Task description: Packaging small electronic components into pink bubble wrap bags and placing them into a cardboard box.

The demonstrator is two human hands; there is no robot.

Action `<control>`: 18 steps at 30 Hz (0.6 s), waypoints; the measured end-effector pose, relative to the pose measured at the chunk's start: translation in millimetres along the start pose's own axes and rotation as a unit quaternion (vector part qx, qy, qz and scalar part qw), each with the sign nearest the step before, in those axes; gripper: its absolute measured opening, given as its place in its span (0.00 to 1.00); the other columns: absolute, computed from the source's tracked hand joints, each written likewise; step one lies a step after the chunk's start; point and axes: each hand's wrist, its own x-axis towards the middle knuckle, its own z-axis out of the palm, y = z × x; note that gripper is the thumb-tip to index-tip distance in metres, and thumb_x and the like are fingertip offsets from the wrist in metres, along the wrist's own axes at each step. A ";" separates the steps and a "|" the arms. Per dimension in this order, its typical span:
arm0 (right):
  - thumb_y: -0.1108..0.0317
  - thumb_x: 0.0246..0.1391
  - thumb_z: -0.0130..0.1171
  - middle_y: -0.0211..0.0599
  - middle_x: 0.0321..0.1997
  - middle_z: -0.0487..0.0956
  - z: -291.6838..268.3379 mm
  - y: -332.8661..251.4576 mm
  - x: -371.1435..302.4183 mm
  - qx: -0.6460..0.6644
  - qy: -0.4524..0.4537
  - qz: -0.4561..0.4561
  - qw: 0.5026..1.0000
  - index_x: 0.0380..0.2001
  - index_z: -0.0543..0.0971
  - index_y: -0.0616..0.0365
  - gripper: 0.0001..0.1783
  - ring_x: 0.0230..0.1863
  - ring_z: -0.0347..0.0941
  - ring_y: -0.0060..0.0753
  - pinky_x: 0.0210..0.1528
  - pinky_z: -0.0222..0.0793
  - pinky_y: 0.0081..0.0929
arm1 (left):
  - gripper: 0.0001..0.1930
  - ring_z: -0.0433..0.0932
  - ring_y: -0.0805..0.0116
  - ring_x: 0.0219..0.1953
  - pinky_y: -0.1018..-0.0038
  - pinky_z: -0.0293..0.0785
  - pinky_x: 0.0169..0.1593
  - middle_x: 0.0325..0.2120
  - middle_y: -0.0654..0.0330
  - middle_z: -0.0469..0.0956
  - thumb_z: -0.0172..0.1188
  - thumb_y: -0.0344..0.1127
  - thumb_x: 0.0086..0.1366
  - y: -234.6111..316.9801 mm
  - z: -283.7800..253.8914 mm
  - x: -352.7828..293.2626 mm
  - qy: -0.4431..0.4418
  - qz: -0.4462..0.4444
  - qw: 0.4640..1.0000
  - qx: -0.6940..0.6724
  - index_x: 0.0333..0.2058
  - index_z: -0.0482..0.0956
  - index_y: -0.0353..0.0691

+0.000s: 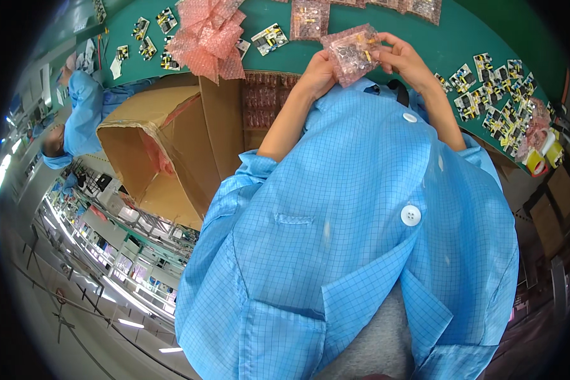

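A pink bubble-wrap bag (350, 56) with a circuit board inside is held up between my two hands, over the table's near edge. My left hand (318, 73) grips the bag's left side, its fingers closed and partly hidden. At the bag's right edge, my right hand (400, 58) pinches it between thumb and fingers. Just beyond, another bagged board (310, 19) lies flat on the green table (335, 38). To its left rests a bare circuit board (270, 40) with yellow and black parts.
A pile of pink bubble bags (210, 38) overhangs the table edge at left. Many loose boards (497, 95) and a yellow tape roll (554, 151) lie at right. An open cardboard box (164, 136) and a carton of bagged boards (263, 101) stand below. Another person (85, 114) is far left.
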 end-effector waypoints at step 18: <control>0.66 0.59 0.59 0.18 0.29 0.71 5.5 8.1 -23.9 0.137 -0.084 0.024 0.987 0.53 0.69 0.57 0.20 0.22 0.60 0.10 0.24 0.56 0.12 | 0.13 0.82 0.64 0.42 0.69 0.81 0.46 0.43 0.52 0.80 0.58 0.24 0.64 -2.0 8.7 -11.1 0.012 0.033 0.999 -0.007 0.47 0.76 0.29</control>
